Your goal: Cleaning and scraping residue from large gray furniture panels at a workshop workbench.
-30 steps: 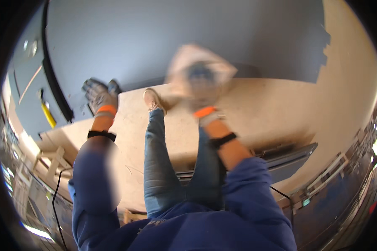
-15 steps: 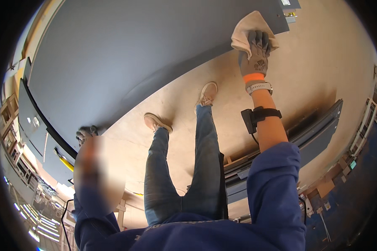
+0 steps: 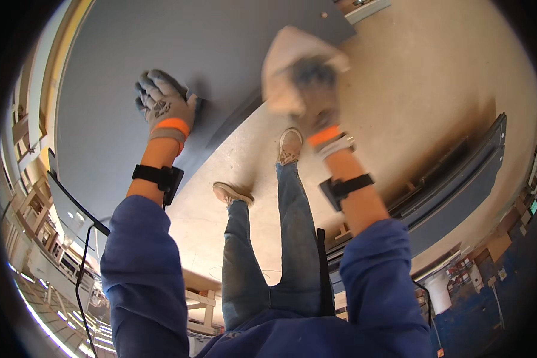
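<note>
My left hand (image 3: pixel 164 107), in a grey glove with an orange cuff, rests flat on a large grey-blue panel (image 3: pixel 161 53) that fills the upper left. Its fingers are spread and it holds nothing. My right hand (image 3: pixel 313 83), gloved the same way and blurred, grips a crumpled pale cloth (image 3: pixel 292 56) near the panel's lower edge. Both forearms wear black wrist straps and blue sleeves. My legs in jeans and light shoes (image 3: pixel 289 146) stand on the floor below.
A pale concrete floor (image 3: pixel 411 107) spreads to the right. A dark grey panel stack (image 3: pixel 459 179) lies along the right side. Wooden trestles (image 3: pixel 200 304) stand near my legs, and shelving and clutter line the left and lower right rims.
My right hand has swung left and down with the cloth, back toward the panel's edge. My left hand has risen from the lower left onto the panel face.
</note>
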`<state>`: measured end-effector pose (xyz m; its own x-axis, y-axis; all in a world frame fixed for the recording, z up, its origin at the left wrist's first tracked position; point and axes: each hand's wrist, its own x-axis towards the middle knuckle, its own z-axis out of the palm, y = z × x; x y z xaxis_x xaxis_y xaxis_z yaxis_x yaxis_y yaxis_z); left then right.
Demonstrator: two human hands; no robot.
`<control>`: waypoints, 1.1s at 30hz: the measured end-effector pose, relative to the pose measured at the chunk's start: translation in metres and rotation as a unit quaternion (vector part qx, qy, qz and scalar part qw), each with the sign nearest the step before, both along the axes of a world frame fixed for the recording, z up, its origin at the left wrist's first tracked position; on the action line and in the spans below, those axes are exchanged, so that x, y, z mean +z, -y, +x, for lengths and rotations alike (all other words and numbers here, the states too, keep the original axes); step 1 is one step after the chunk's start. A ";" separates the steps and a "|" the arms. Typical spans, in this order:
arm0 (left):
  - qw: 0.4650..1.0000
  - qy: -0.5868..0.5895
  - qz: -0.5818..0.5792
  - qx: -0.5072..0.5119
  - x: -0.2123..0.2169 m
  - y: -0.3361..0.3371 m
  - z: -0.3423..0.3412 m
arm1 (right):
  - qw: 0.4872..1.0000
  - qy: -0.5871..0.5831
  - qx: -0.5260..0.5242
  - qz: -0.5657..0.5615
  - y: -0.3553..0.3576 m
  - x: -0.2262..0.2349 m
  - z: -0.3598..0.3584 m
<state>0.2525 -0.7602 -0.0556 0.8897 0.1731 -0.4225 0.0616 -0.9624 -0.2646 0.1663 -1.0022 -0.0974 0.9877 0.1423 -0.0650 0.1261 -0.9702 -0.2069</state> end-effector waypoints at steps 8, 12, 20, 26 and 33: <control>0.995 -0.091 0.039 0.033 0.014 0.012 0.009 | 0.990 -0.004 -0.136 0.048 -0.008 0.009 0.015; 0.993 -0.109 0.042 0.033 0.013 0.015 0.011 | 0.991 0.012 -0.108 0.073 -0.020 0.007 0.001; 0.997 -0.075 0.017 -0.002 0.014 0.015 0.013 | 0.966 0.023 -0.257 0.028 0.039 0.008 0.071; 0.999 -0.035 -0.041 0.006 0.000 0.014 0.013 | 0.990 -0.104 0.022 0.094 -0.131 0.009 -0.041; 0.952 -0.008 -0.290 -0.094 0.025 -0.044 -0.021 | 0.969 -0.084 0.102 0.206 -0.217 0.005 -0.097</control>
<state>0.2316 -0.7158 -0.0308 0.8748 -0.2549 -0.4120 -0.1251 -0.9404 0.3162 0.0693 -0.7850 -0.0924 0.9165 0.3822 -0.1179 0.2383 -0.7585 -0.6065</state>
